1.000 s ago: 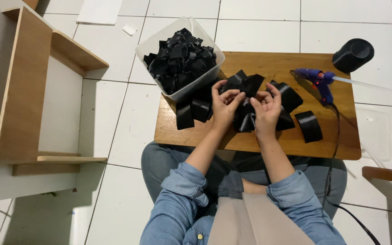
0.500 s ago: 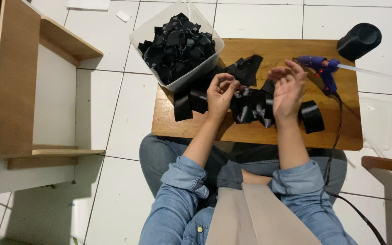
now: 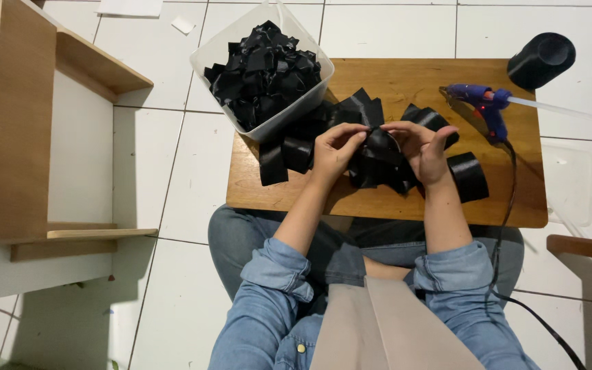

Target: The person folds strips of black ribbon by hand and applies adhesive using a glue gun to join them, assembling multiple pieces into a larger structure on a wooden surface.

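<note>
Over a wooden board [image 3: 405,199] on my lap, both hands work a black ribbon bow [image 3: 380,159]. My left hand [image 3: 336,147] pinches the bow's upper left edge with its fingertips. My right hand [image 3: 425,149] cups the bow from the right, thumb and fingers curled over its top. Loose black ribbon loops [image 3: 284,156] lie on the board to the left of my hands, and a rolled loop [image 3: 469,177] lies to the right.
A clear plastic tub [image 3: 263,68] heaped with black ribbon pieces overlaps the board's far left corner. A blue glue gun [image 3: 482,106] rests on the board's right, its black cord [image 3: 505,226] trailing down. A black ribbon spool [image 3: 541,60] sits on the white tiles. A wooden shelf unit [image 3: 15,123] stands left.
My right hand has dropped from a raised, open-fingered pose back onto the bow. Both hands now close together on it. The view has shifted slightly.
</note>
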